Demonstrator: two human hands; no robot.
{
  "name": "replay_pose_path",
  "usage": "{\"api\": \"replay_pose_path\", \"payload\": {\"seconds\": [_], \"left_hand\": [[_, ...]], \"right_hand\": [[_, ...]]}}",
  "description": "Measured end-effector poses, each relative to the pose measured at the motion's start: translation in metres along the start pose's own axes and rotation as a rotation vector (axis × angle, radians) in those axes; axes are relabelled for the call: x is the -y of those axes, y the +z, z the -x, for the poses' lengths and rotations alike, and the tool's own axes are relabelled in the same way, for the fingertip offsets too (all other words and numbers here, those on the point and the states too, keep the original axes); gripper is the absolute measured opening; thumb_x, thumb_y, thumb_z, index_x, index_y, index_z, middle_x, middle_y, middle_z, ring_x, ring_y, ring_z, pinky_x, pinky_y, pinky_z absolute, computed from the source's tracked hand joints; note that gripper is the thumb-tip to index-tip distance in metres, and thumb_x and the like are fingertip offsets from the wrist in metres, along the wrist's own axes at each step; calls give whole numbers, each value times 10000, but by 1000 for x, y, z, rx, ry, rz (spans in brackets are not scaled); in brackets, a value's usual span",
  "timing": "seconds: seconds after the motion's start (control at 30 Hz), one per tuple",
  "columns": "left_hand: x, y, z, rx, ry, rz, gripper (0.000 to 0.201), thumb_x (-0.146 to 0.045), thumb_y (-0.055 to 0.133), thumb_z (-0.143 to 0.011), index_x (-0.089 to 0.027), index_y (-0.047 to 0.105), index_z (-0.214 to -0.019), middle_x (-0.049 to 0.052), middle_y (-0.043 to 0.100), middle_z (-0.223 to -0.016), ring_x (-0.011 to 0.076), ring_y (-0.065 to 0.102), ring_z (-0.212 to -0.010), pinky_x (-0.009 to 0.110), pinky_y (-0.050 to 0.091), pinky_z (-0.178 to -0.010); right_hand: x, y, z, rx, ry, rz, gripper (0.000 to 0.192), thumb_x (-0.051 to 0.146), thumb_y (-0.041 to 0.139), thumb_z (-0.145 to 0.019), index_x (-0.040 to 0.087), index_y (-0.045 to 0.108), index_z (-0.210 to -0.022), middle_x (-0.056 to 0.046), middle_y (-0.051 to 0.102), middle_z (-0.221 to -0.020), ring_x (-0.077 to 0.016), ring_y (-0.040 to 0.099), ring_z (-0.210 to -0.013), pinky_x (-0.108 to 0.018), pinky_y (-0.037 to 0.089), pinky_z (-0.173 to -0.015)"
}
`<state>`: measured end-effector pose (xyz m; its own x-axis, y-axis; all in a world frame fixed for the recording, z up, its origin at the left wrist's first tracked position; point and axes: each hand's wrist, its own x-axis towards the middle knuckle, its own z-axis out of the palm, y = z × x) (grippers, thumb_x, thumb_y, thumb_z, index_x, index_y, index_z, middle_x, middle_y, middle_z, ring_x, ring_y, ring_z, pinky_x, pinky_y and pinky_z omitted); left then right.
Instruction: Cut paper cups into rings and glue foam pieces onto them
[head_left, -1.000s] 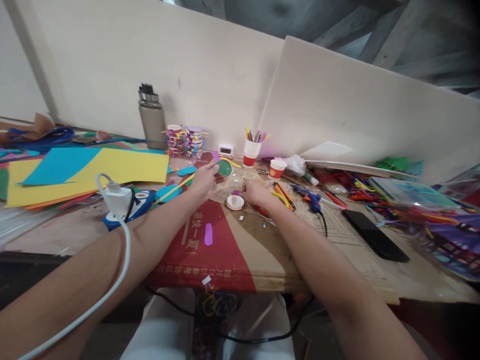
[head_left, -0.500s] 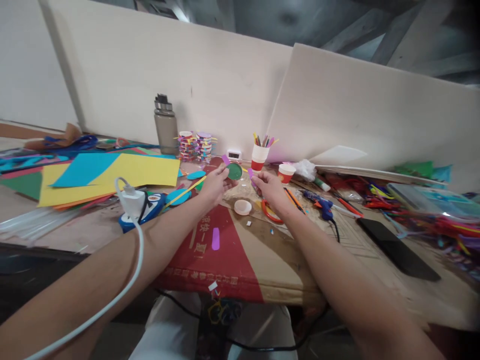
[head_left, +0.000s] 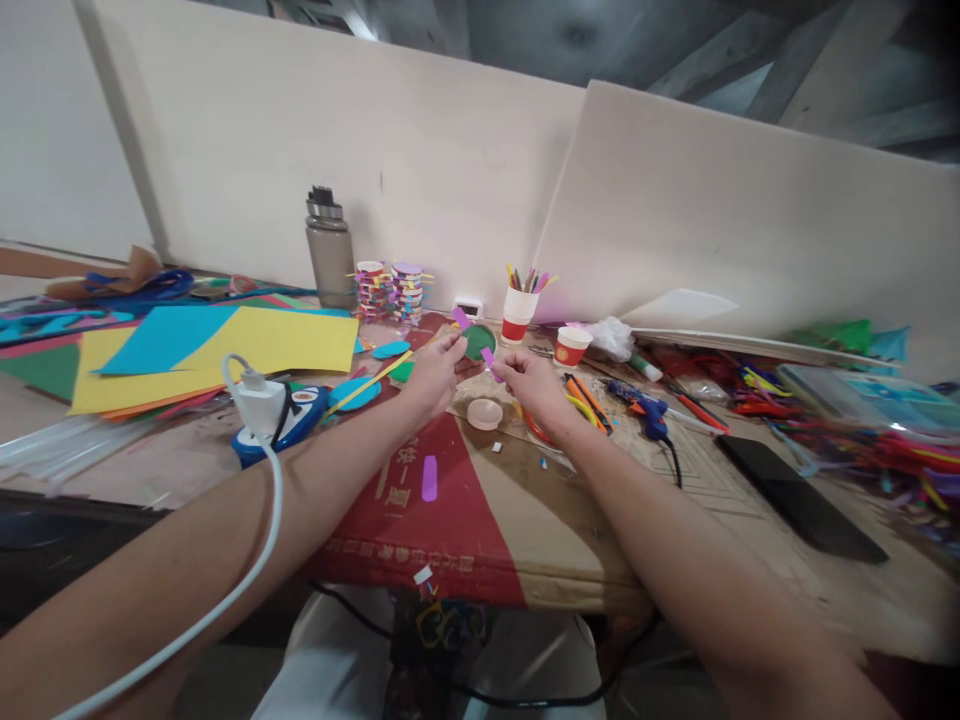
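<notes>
My left hand [head_left: 441, 372] is closed on a small round paper cup piece with a green disc [head_left: 480, 343] facing me. A purple paper strip [head_left: 460, 318] sticks up at the disc's upper left edge. Between thumb and fingers, my right hand [head_left: 534, 383] pinches another purple paper strip [head_left: 490, 362], held at the disc's lower right edge; whether it touches cannot be made out. Below the hands a shallow white cup piece [head_left: 484, 414] lies on the cardboard. Nearer to me lies a loose purple strip [head_left: 429, 478].
Coloured paper sheets [head_left: 225, 345] and a blue power strip [head_left: 277, 425] with a white plug are at left. A bottle [head_left: 330, 250] and decorated cup stacks [head_left: 407, 290] stand behind. At right are a pen cup [head_left: 519, 312], a glue gun [head_left: 643, 408] and a phone [head_left: 799, 498].
My right hand has brought its purple strip left, up against or close to the green disc. The disc has shifted slightly to the right in my left hand.
</notes>
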<state>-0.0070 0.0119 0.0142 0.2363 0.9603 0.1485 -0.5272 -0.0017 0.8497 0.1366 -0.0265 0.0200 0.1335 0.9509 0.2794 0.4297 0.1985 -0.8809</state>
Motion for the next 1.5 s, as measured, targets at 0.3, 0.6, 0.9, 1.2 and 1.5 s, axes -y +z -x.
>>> {"api": "replay_pose_path", "payload": {"seconds": [0.3,0.6,0.9,1.2,1.5], "left_hand": [[4,-2,-1,83,12,3,167,-250,701,-811,-134,631,-907,39,703,-821,131,667,-732,328,539,-821],[3,1,3,77,53,-58,301,-226,820,-629,-120,661,-862,27,686,-817,127,635,-750,329,532,-811],[3,0,0,-30,29,-87,271,-120,778,-592,-132,652,-832,25,692,-810,124,624,-729,297,526,-755],[1,-1,-2,-97,-16,-40,188,-75,739,-642,-134,604,-757,13,662,-755,107,605,-662,286,519,-711],[1,2,0,-77,-37,-36,158,-60,684,-664,-135,589,-765,1,642,-707,103,593,-637,268,499,-672]], "right_hand": [[-3,1,-2,-14,3,6,253,372,644,-767,195,562,-605,34,542,-587,-112,441,-554,-270,352,-589],[-8,4,-2,-10,-5,-14,218,371,616,-750,191,596,-630,27,564,-608,-116,455,-583,-270,358,-599],[-6,5,1,53,-34,-46,280,448,598,-773,193,581,-659,25,557,-613,-114,439,-567,-272,341,-580],[-10,8,1,92,-29,-91,329,504,553,-805,201,571,-679,18,575,-627,-113,456,-550,-264,361,-562],[-12,11,1,105,32,-72,231,389,620,-736,197,573,-617,34,554,-556,-109,447,-531,-255,338,-551]]}}
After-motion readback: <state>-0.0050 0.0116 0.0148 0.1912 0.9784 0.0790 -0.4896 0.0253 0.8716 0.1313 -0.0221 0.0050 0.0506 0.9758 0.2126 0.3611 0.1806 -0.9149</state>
